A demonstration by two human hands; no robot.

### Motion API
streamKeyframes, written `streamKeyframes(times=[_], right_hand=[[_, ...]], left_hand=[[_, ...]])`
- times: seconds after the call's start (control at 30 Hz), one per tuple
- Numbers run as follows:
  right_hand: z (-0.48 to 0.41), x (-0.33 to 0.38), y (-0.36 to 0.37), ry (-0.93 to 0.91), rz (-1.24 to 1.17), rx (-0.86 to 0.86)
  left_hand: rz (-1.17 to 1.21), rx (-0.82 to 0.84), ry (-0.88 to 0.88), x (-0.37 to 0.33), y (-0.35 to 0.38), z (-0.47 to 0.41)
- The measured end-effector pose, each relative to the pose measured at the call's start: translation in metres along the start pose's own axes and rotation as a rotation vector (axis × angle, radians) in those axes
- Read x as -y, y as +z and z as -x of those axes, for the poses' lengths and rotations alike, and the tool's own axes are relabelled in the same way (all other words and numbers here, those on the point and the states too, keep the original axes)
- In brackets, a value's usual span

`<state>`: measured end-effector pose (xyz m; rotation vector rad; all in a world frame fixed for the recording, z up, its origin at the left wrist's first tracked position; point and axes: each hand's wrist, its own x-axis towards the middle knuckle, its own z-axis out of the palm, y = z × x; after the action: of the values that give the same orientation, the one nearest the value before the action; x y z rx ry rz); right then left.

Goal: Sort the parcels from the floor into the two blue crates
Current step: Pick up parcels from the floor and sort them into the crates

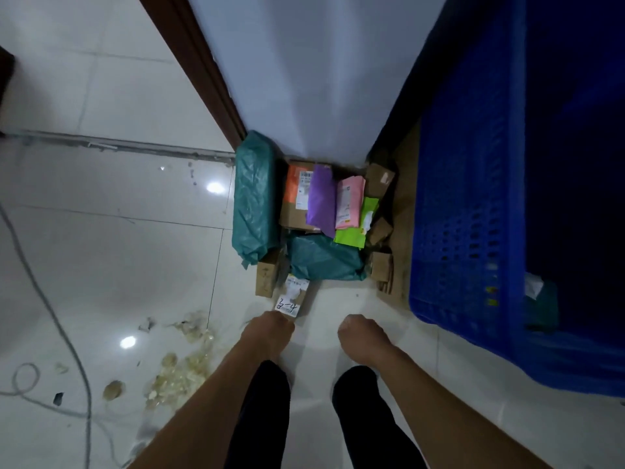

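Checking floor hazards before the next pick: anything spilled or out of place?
Yes. Pale crumpled scraps lie scattered over the floor at left, like spilled litter; a loose grey cable snakes across beside them.

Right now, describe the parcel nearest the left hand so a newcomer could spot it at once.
Parcels lie heaped on the floor against the white wall, left of the blue crate. At the heap's near edge, just ahead of the left hand and in front of a teal bag, sits a small brown box. It alone carries a white label handwritten 2-4.
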<state>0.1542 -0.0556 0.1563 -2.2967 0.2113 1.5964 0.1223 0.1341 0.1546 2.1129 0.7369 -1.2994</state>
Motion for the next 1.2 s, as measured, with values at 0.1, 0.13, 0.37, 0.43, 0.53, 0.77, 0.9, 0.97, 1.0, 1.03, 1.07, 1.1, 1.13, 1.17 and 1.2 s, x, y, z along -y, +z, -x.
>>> streamKeyframes(times=[0.1, 0.13, 0.37, 0.43, 0.53, 0.77, 0.9, 0.97, 1.0, 1.03, 1.07, 1.1, 1.13, 1.17, 1.2], right_hand=[[-0.073, 0.005, 0.034, 0.024, 0.003, 0.007], [-0.097, 0.007, 0.046, 0.027, -0.007, 0.012], [-0.240, 0.013, 0.132, 0.060, -0.083, 0.044], [-0.269, 0.011, 0.151, 0.089, -0.174, 0.042], [-0.299, 0.009, 0.169, 0.152, -0.341, 0.016], [-0.304, 0.008, 0.159, 0.163, -0.471, 0.035], [-0.262, 0.005, 0.134, 0.170, -0.469, 0.055], [-0.231, 0.002, 0.117, 0.155, -0.455, 0.053], [-0.213, 0.002, 0.110, 0.150, -0.449, 0.056], [-0.193, 0.003, 0.101, 0.149, -0.444, 0.056], [-0.172, 0.003, 0.090, 0.148, -0.441, 0.050], [-0.148, 0.003, 0.078, 0.156, -0.444, 0.046], [-0.122, 0.005, 0.064, 0.162, -0.447, 0.041], [-0.096, 0.006, 0.051, 0.162, -0.447, 0.039], [-0.071, 0.008, 0.037, 0.146, -0.449, 0.036]], left_hand=[[-0.058, 0.046, 0.008, 0.032, 0.020, -0.073], [-0.078, 0.051, 0.029, 0.045, 0.029, -0.096], [-0.179, -0.064, 0.211, 0.093, 0.102, -0.217], [-0.101, -0.081, 0.173, 0.098, 0.117, -0.247], [-0.032, -0.056, 0.102, 0.103, 0.131, -0.278], [0.113, 0.049, 0.048, 0.101, 0.138, -0.280], [0.170, 0.099, 0.022, 0.088, 0.125, -0.242], [0.190, 0.121, 0.025, 0.074, 0.116, -0.212], [0.198, 0.128, 0.022, 0.069, 0.109, -0.196], [0.214, 0.126, 0.027, 0.065, 0.103, -0.180], [0.224, 0.125, 0.034, 0.059, 0.097, -0.164], [0.229, 0.130, 0.044, 0.055, 0.093, -0.150], [0.216, 0.143, 0.059, 0.046, 0.084, -0.129], [0.198, 0.146, 0.077, 0.033, 0.068, -0.099], [0.188, 0.142, 0.084, 0.020, 0.051, -0.068]])
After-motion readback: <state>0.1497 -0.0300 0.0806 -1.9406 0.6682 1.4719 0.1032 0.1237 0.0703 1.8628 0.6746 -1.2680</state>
